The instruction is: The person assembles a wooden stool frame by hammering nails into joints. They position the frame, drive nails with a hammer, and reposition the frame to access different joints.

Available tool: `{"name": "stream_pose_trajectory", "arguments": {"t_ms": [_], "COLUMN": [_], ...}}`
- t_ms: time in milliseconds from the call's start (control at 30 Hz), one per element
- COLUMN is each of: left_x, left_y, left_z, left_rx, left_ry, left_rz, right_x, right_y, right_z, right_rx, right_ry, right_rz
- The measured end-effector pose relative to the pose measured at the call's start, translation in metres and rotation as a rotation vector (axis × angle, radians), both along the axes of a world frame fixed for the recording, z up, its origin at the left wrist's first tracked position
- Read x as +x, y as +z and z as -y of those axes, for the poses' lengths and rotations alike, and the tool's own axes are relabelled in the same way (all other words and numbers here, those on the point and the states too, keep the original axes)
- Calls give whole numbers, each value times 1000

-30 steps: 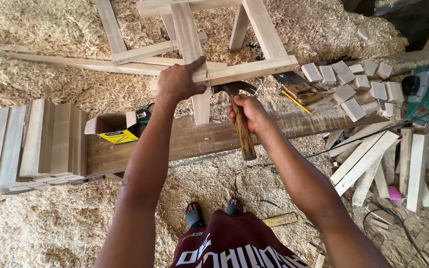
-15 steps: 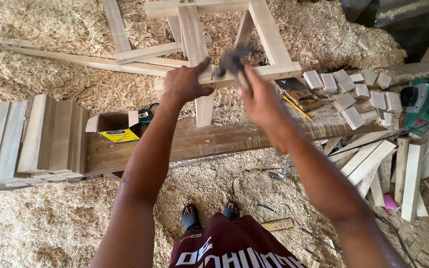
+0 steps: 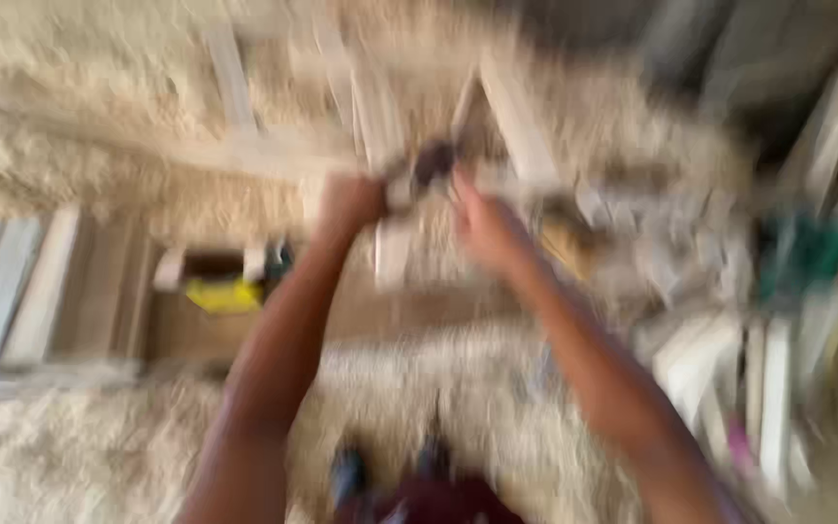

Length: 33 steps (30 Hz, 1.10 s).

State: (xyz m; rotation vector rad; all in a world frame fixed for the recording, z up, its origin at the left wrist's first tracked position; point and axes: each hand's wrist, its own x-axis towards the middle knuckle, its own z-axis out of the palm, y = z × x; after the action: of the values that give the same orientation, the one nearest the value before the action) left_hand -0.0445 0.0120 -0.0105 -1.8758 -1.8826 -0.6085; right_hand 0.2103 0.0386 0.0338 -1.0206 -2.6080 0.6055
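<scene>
Everything blurs badly, so detail is thin. Leftmost, pale flat wooden boards [image 3: 12,291] lie on the sawdust-covered floor [image 3: 80,456], and beside them sits a small open cardboard box with a yellow label [image 3: 220,291]. The left hand [image 3: 346,206] rests curled on the pale wooden slat frame [image 3: 380,146], seemingly steadying a crosspiece. The right hand [image 3: 482,228] is closed on the handle of a dark-headed hammer [image 3: 429,160], raised just above the frame; nailing looks under way, unfinished. Short offcut blocks [image 3: 729,369] lie right.
</scene>
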Motion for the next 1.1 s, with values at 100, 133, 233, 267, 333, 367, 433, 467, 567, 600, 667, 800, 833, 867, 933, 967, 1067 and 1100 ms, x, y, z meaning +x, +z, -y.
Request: {"name": "stream_pose_trajectory", "arguments": {"t_ms": [100, 133, 233, 267, 333, 367, 433, 467, 567, 600, 667, 800, 833, 867, 933, 967, 1067, 1100], "left_x": [10, 17, 26, 28, 28, 27, 25, 24, 18, 19, 16, 22, 24, 25, 26, 26, 27, 27], "left_y": [-2, 1, 10, 13, 18, 20, 21, 21, 18, 17, 16, 13, 13, 13, 16, 18, 24, 25], "left_z": [7, 6, 12, 14, 16, 16, 18, 17, 17, 15, 13, 10, 10, 11, 13, 15, 16, 17], "left_rx": [-463, -489, -577, -598, -615, -615, -622, -629, -643, -606, -510, -620, -633, -643, -651, -648, -570, -550], "left_ry": [70, 78, 105, 98, 101, 100, 101, 102, 91, 76, 57, 113, 108, 107, 114, 116, 89, 64], "left_rz": [192, 221, 206, 215, 206, 196, 184, 182, 156, 159, 127, 182, 185, 183, 173, 168, 185, 191], "right_x": [-7, -9, -10, -7, -8, -9, -14, -18, -25, -22, -22, 0, 3, 3, -2, -7, -16, -16], "right_y": [-1, 10, 52, 62, 68, 65, 48, 40, 26, 28, 33, 49, 51, 50, 42, 31, 5, 2], "right_z": [-19, -23, -32, -31, -23, -17, 0, 6, 15, 12, 3, -20, -26, -27, -26, -16, 5, 7], "right_rx": [-54, -16, 188, 276, 280, 197, 42, -33, -189, -141, -55, 164, 195, 197, 193, 225, 288, 197], "right_ry": [-30, -8, 109, 167, 181, 124, 15, -38, -99, -71, -5, 125, -50, -52, -53, -11, 67, 29], "right_rz": [-32, -37, -314, -497, -591, -491, -294, -196, 40, 93, -60, -384, -293, -544, -1055, -933, -156, -102]}}
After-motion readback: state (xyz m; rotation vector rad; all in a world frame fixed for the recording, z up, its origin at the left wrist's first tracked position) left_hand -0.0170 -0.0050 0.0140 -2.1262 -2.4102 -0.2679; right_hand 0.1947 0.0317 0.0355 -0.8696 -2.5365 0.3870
